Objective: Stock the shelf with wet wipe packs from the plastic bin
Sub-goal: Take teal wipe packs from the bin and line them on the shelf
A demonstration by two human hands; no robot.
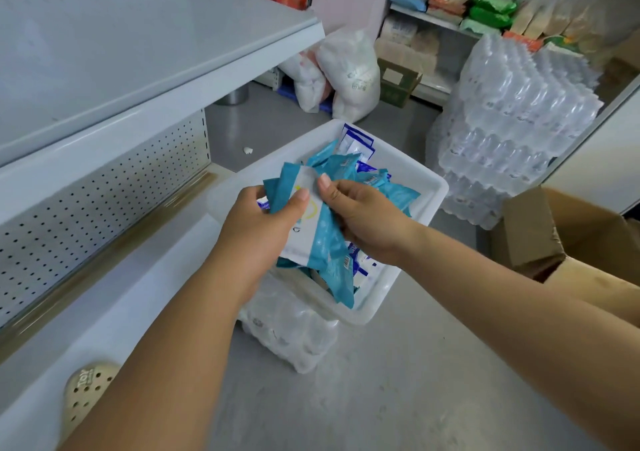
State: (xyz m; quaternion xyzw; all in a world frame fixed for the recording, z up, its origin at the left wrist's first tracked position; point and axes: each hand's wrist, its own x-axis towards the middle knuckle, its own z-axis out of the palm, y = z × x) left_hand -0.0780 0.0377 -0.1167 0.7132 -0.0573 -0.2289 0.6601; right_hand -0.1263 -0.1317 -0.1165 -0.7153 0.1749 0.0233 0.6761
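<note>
Left hand (pixel 263 222) and right hand (pixel 363 222) each curl their fingers round a bundle of teal wet wipe packs (pixel 323 246) above the plastic bin (pixel 429 187), thumbs pressed on its white face. The bin's left rim lies just beside the shelf (pixel 138 52) base, with open floor nearer. Pack print is blurred; the shoe (pixel 86 391) reads "TOY".

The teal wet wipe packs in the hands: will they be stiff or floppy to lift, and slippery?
Probably floppy: the teal packs bend and hang from the left hand and right hand. Likely slippery, since the film looks smooth. Seemingly light, as several are held at once.
</note>
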